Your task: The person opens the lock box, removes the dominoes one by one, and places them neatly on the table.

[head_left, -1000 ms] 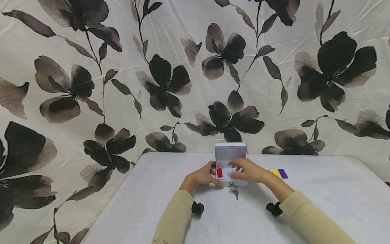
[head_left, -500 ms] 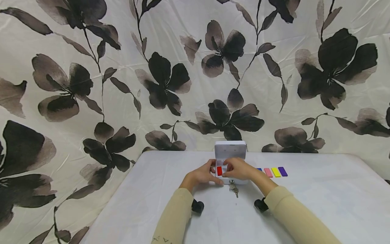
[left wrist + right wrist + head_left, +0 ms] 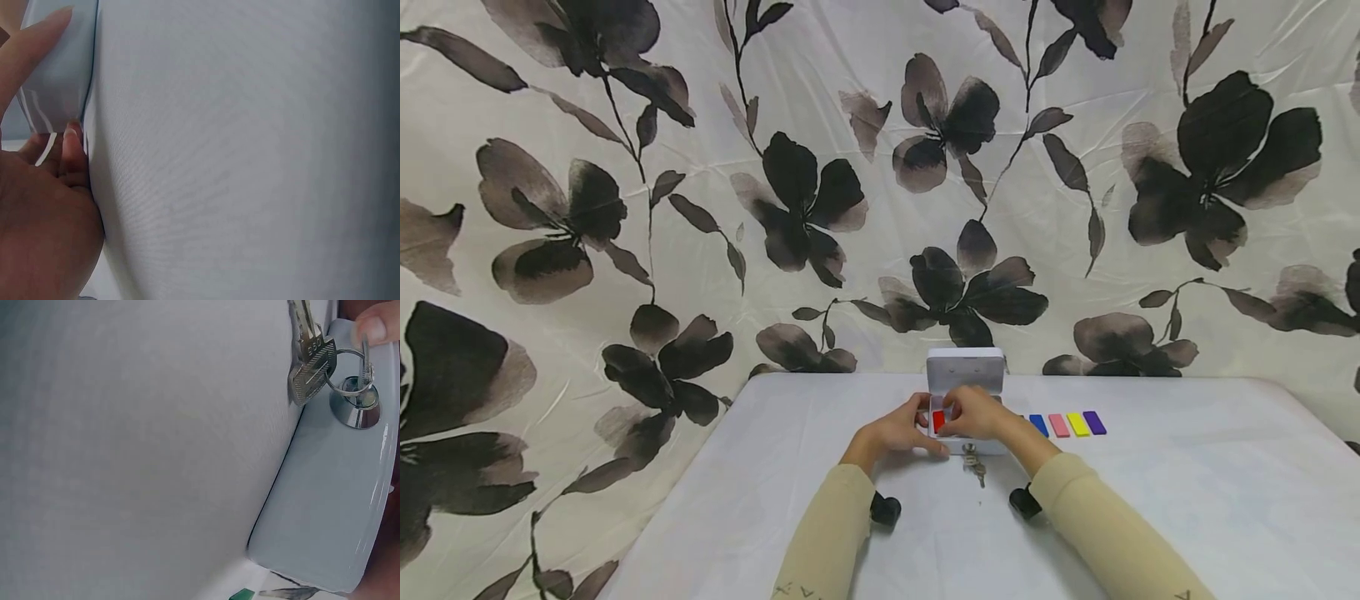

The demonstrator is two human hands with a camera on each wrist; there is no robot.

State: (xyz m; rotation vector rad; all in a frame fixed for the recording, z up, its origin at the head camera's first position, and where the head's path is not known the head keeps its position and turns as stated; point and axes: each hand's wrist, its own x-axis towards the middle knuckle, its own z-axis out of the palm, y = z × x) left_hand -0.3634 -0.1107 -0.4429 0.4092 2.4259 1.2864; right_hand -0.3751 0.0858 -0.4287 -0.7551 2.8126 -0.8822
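Note:
A small white metal cash box (image 3: 966, 375) stands on the table with its lid raised. My left hand (image 3: 891, 432) grips its left front corner, the thumb lying along the front in the left wrist view and the fingers at the side. Inside the box, at the left, is a red rectangular block (image 3: 938, 421). My right hand (image 3: 976, 412) reaches over the box, thumb and curled fingers pinching at the block's right edge; the palm hides most of the inside. A key sits in the front lock (image 3: 356, 412), with a second key (image 3: 312, 369) hanging from its ring.
To the right of the box a row of small blocks lies on the white table (image 3: 1187, 483): blue (image 3: 1038, 425), pink (image 3: 1058, 425), yellow (image 3: 1078, 423) and purple (image 3: 1095, 422). A green block (image 3: 242, 594) shows beside the box. A floral cloth (image 3: 820, 208) hangs behind.
My right hand has moved left across the box to the red block, and its spread thumb and fingers have drawn together. Blocks behind its wrist have come into view. My left hand stays put.

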